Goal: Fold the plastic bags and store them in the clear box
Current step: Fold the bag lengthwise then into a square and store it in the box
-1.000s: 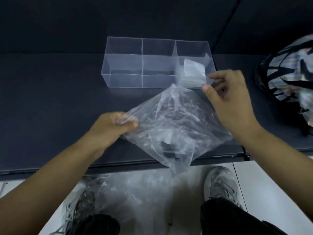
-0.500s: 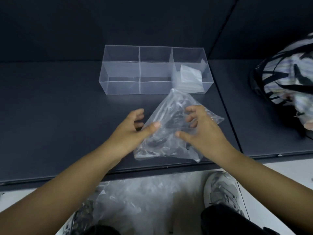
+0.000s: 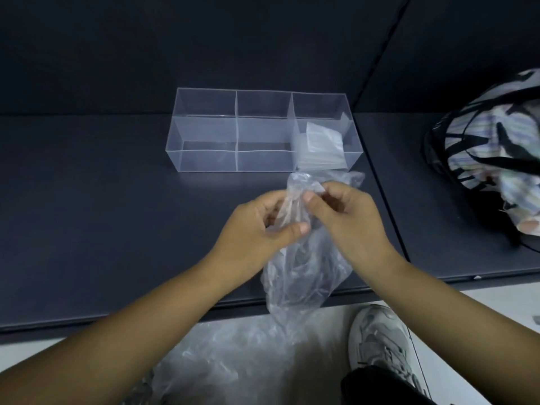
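The plastic bag (image 3: 304,267) hangs crumpled over the near edge of the dark table (image 3: 87,200). We curl our left hand (image 3: 257,229) round its gathered top and pinch it with our right hand (image 3: 347,217). Just beyond stands the clear box (image 3: 204,159), with folded bags (image 3: 320,147) in its right compartment.

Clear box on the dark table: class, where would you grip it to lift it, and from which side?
Probably by the short end walls of the clear box, reaching down from above: it is long, open-topped and thin-walled, with folded bags at its right end.
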